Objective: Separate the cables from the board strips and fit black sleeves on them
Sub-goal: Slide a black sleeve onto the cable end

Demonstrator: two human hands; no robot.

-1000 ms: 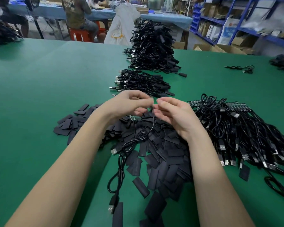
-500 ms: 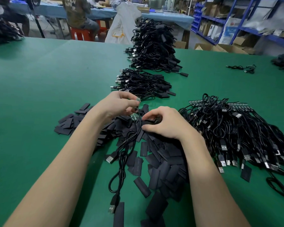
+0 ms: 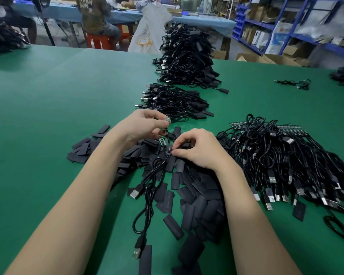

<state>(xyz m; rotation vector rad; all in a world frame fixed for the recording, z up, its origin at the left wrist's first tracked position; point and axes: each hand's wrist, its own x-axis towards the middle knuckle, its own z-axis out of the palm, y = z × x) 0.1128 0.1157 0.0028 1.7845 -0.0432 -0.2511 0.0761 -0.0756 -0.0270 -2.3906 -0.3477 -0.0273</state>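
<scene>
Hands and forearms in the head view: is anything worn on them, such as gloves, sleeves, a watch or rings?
Nothing shows. The left hand and right hand are bare, with no gloves. Both forearms are uncovered right down to the bottom edge of the picture, so no sleeve is in view. No watch, strap or bracelet sits at either wrist, and no ring shows on the visible fingers.

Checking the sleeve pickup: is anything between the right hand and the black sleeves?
Nothing visible. The right hand already rests on the pile of black sleeves, fingertips among them. The cable held by the left hand hangs just beside those fingertips, not across them.
</scene>
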